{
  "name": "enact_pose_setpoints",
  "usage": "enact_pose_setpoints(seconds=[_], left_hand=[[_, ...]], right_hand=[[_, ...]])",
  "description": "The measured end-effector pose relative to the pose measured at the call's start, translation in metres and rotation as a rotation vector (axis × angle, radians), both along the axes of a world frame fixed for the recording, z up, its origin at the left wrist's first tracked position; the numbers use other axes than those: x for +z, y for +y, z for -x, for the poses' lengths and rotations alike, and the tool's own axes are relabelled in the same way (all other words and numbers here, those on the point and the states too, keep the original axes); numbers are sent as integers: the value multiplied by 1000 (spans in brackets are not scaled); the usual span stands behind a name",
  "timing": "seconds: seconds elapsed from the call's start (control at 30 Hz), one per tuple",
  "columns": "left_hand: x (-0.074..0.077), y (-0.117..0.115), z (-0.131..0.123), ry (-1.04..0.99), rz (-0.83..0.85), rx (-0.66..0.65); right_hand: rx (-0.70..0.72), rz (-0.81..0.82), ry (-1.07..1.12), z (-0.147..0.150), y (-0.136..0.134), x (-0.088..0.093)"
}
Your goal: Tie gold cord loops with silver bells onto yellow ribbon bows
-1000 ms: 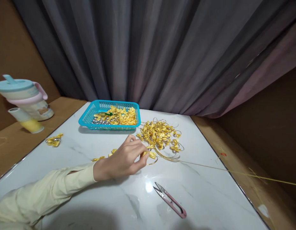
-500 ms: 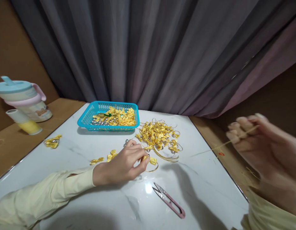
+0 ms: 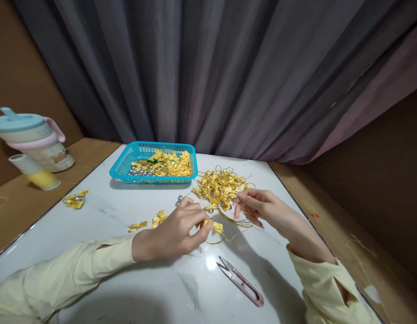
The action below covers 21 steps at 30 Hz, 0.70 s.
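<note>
My left hand pinches a yellow ribbon bow between thumb and forefinger, low over the white tabletop. A gold cord loop hangs below the bow. My right hand is at the right side of a pile of yellow bows with gold cords and silver bells. Its thumb and forefinger are drawn together, the other fingers loosely bent. A thin yellow thread runs slack from the bow toward that hand; its end at the fingertips is hard to see. Pink-handled thread snips lie in front of my hands.
A blue basket holds yellow bows, silver bells and gold cords. Loose bows and a bow with a bell lie on the left. Beyond the table's left edge stand a tumbler and a thread spool. A grey curtain hangs behind.
My right hand has come in from far right, where it held the thread stretched out, to beside the pile. The thread has gone slack. My left hand stays on the bow.
</note>
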State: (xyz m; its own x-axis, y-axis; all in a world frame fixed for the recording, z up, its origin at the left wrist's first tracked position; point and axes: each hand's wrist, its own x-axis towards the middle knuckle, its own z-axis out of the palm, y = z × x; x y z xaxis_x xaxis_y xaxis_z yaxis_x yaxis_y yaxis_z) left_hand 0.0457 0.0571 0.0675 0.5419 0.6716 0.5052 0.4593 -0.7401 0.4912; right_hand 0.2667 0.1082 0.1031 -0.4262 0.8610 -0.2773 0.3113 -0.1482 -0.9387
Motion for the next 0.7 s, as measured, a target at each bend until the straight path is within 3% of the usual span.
enact_pose_setpoints(seconds=[0.17, 0.43, 0.7], left_hand=[[-9, 1, -1, -21, -14, 15], [-61, -3, 0, -91, 59, 100], [-60, -2, 2, -32, 57, 45]], right_hand=[[52, 144, 97, 8, 0, -13], [109, 196, 79, 19, -2, -37], [49, 295, 193, 25, -15, -55]])
